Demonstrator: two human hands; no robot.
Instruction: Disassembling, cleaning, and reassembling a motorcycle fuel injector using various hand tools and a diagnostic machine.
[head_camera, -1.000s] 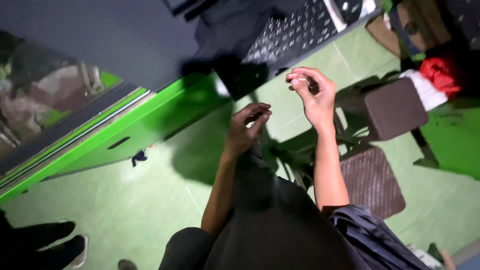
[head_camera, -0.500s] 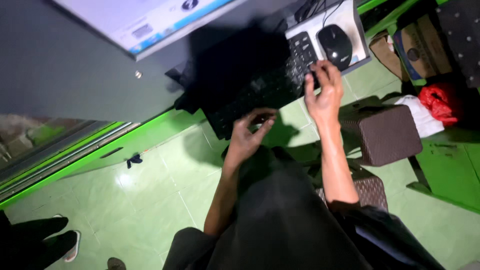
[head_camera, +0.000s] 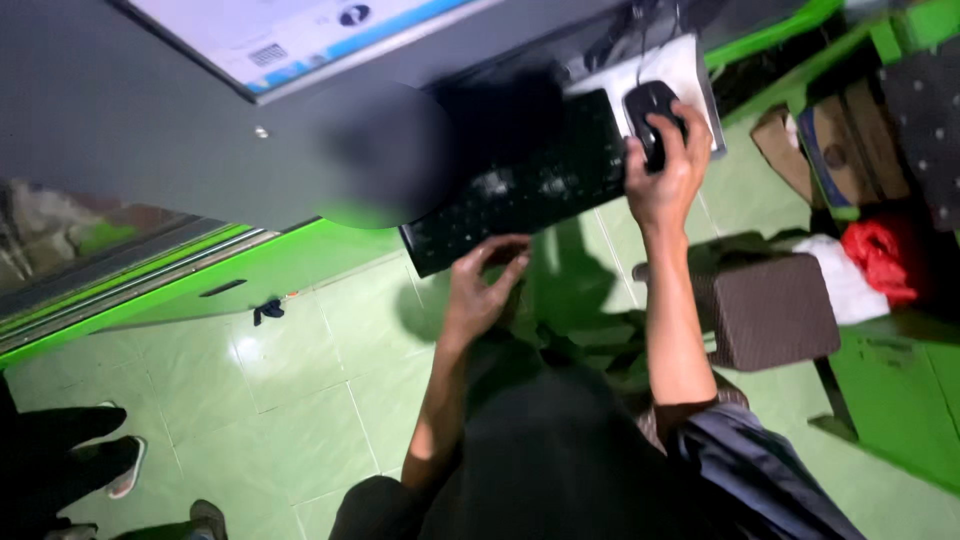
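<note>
Nearest the camera, the person's dark-clothed lap and a striped sleeve fill the lower frame, above a green tiled floor (head_camera: 300, 390). The left hand (head_camera: 480, 290) hangs just below the near edge of the black keyboard (head_camera: 520, 185), fingers loosely curled and holding nothing; whether a fingertip touches the edge cannot be told. Further out, the right hand (head_camera: 665, 175) lies closed over the black mouse (head_camera: 648, 110), which sits on a white pad (head_camera: 690, 75) at the keyboard's right end (palm covering its rear half). A brown stool (head_camera: 775, 310) stands to the right. Judged step: working the mouse. Typing would call for lifting the left hand onto the keys.
</note>
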